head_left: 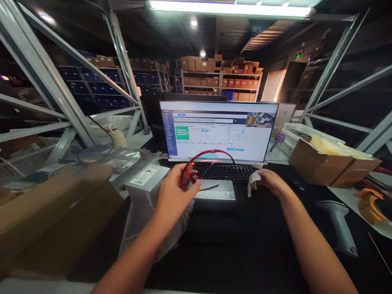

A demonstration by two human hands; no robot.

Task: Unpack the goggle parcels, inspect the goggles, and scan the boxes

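Near the middle of the head view, my left hand [176,190] is closed around one end of a thin curved red-and-black band [211,152]. The band arches up in front of the screen; its exact kind is unclear. Out to the right, my right hand [271,181] pinches a crumpled white piece of paper or tissue [253,181]. Between the hands lies an open shallow box [226,192] with pale walls, and a thin dark strip with a red tip shows over it. Left of my left hand is a grey box [145,183] with a white barcode label, partly in clear plastic.
Behind the hands are a black keyboard [226,171] and a lit monitor [211,130]. On the right lie a grey handheld scanner [341,228], a mouse [295,185], an orange tape dispenser [373,206] and a cardboard box [330,163]. A large carton [61,220] occupies the left.
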